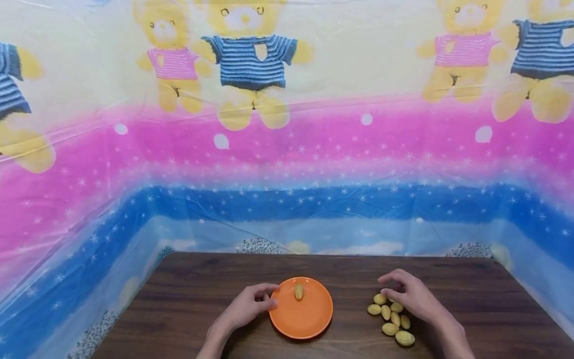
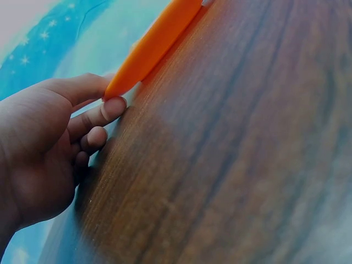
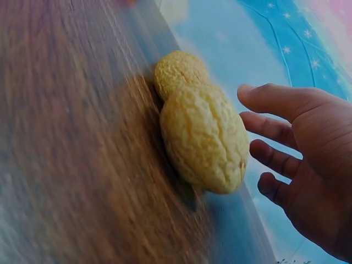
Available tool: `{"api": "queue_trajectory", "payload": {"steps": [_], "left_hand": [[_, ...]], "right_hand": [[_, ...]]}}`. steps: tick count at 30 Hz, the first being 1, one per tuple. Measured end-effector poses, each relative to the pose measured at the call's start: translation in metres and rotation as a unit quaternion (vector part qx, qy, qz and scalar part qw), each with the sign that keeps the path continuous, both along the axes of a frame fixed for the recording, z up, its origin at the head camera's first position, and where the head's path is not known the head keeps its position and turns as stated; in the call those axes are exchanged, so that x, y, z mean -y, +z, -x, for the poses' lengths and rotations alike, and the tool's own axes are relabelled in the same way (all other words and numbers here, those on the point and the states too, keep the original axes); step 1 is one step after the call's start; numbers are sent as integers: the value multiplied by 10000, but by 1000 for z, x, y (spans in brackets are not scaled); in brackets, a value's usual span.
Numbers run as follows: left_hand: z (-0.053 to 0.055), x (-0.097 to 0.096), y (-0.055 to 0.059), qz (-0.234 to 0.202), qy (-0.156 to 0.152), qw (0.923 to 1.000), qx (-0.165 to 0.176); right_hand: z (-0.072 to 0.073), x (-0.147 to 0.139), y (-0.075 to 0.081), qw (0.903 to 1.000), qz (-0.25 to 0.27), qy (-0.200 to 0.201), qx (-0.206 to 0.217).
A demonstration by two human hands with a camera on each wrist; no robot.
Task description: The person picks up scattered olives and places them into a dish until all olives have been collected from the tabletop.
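Note:
An orange plate (image 1: pixel 301 319) lies on the table, and one wrinkled yellow-green oval fruit (image 1: pixel 299 292) rests near its far edge. My left hand (image 1: pixel 246 305) pinches the plate's left rim. The left wrist view shows that hand (image 2: pixel 49 132) with thumb and index finger at the plate's edge (image 2: pixel 151 49). To the right lies a loose cluster of several similar fruits (image 1: pixel 390 328). Over the far right of this cluster is my right hand (image 1: pixel 417 299), thumb and fingers apart. In the right wrist view it (image 3: pixel 313 159) stands beside a fruit (image 3: pixel 203 137), with nothing visible between its fingers.
Everything lies on a dark brown wood-grain table (image 1: pixel 197 279). A patterned cloth (image 1: pixel 314 199) with bears and snowflakes hangs behind the table and along its sides. Bare tabletop lies between the plate and the fruit cluster.

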State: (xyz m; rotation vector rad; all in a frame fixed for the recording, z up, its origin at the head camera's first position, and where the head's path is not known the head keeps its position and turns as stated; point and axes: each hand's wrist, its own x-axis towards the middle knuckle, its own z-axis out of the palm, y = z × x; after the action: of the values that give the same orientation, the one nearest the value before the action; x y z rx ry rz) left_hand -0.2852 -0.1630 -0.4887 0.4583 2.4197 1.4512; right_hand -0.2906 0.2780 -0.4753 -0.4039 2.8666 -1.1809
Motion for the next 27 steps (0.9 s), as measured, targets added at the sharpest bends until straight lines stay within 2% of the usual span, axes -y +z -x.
{"api": "queue_trajectory", "payload": {"steps": [12,27], "left_hand": [[14,3,-1,86,-25,9999,-54],[12,2,2,104,-37,9999,-48]], "right_hand": [[4,-5,-4,9996,-147,-206,140],[4,-8,-2,9978,-194,-93,629]]}}
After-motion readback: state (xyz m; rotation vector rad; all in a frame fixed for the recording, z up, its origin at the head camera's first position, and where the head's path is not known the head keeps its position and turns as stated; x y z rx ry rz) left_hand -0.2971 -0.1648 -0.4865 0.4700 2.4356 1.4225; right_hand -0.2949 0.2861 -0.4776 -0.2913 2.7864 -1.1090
